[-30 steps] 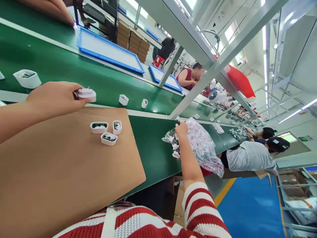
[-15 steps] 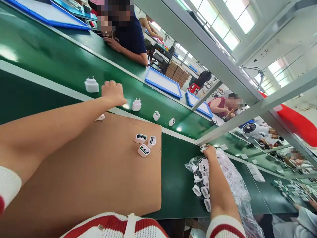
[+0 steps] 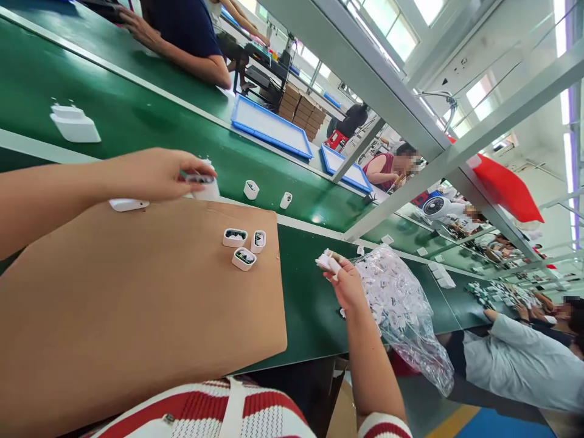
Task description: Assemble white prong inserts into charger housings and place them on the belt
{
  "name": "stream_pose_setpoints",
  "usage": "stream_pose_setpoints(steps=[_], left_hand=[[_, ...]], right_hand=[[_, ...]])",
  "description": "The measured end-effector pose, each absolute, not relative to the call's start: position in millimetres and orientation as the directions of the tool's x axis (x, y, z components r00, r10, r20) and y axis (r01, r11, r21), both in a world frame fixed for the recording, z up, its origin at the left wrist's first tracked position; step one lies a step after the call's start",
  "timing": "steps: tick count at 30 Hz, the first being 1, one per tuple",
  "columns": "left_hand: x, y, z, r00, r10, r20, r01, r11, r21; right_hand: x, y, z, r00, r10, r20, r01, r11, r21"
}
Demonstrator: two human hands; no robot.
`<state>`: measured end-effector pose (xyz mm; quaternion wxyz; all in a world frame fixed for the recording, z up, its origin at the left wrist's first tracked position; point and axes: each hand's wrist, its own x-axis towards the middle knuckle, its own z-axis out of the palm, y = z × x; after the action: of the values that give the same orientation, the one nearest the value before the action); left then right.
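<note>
My left hand (image 3: 182,173) reaches over the front edge of the belt, its fingers closed around a white charger housing (image 3: 207,190) that looks open and dark at the top. Blurred prongs show just behind it. My right hand (image 3: 348,286) pinches small white plastic parts (image 3: 329,261), beside the clear bag (image 3: 396,286) of similar pieces. On the brown cardboard (image 3: 150,292), three open white housings stand grouped, one of them this housing (image 3: 244,259), with dark green insides. Another white housing (image 3: 129,204) lies near my left forearm, partly covered.
A white two-pin charger (image 3: 75,123) and two open housings, including this small one (image 3: 250,190), stand on the green belt (image 3: 150,128). Blue-rimmed trays (image 3: 271,129) lie beyond. A metal frame post (image 3: 365,219) rises right of centre. Co-workers sit across and to the right.
My right hand has come away from the bag, leftward, with white parts in its fingers. My left hand now grips a housing nearer the cardboard. The view has swung right.
</note>
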<state>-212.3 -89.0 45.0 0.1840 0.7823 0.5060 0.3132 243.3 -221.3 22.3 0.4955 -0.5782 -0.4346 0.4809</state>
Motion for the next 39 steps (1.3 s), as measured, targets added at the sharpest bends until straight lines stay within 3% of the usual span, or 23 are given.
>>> stream_pose_setpoints(steps=[2, 4, 9, 13, 16, 19, 22, 27, 33, 39], left_hand=[[-178, -150, 34, 0.427, 0.873, 0.234, 0.621, -0.472, 0.626], [-143, -205, 15, 0.525, 0.784, 0.332, 0.507, -0.601, 0.617], [-85, -266, -35, 0.595, 0.74, 0.313, 0.447, -0.628, 0.636], [-78, -263, -56, 0.485, 0.818, 0.309, 0.411, -0.525, 0.745], [-82, -260, -58, 0.448, 0.857, 0.255, 0.349, -0.43, 0.832], [-84, -260, -54, 0.463, 0.85, 0.251, 0.28, -0.408, 0.869], [-83, -259, -51, 0.447, 0.855, 0.262, 0.243, -0.398, 0.884], [-82, -258, -52, 0.451, 0.858, 0.245, 0.24, -0.381, 0.893], [-83, -257, -54, 0.451, 0.854, 0.26, 0.235, -0.395, 0.888], [-84, -257, -54, 0.443, 0.85, 0.284, 0.236, -0.417, 0.878]], right_hand=[[215, -238, 19, 0.038, 0.977, -0.209, -0.182, -0.199, -0.963], [190, -248, 18, -0.073, 0.964, -0.255, -0.311, -0.265, -0.913], [151, -254, 12, -0.161, 0.951, -0.264, -0.396, -0.307, -0.865], [140, -262, 10, -0.042, 0.978, -0.204, -0.175, -0.208, -0.962], [136, -273, 13, 0.045, 0.998, 0.043, 0.183, 0.034, -0.983], [134, -281, 16, -0.142, 0.947, 0.287, 0.495, 0.319, -0.808], [132, -281, 13, -0.372, 0.853, 0.365, 0.614, 0.521, -0.593], [131, -274, 10, -0.513, 0.804, 0.301, 0.685, 0.595, -0.421], [126, -271, 21, -0.507, 0.86, 0.061, 0.771, 0.485, -0.413], [124, -270, 20, -0.492, 0.869, 0.055, 0.803, 0.477, -0.357]])
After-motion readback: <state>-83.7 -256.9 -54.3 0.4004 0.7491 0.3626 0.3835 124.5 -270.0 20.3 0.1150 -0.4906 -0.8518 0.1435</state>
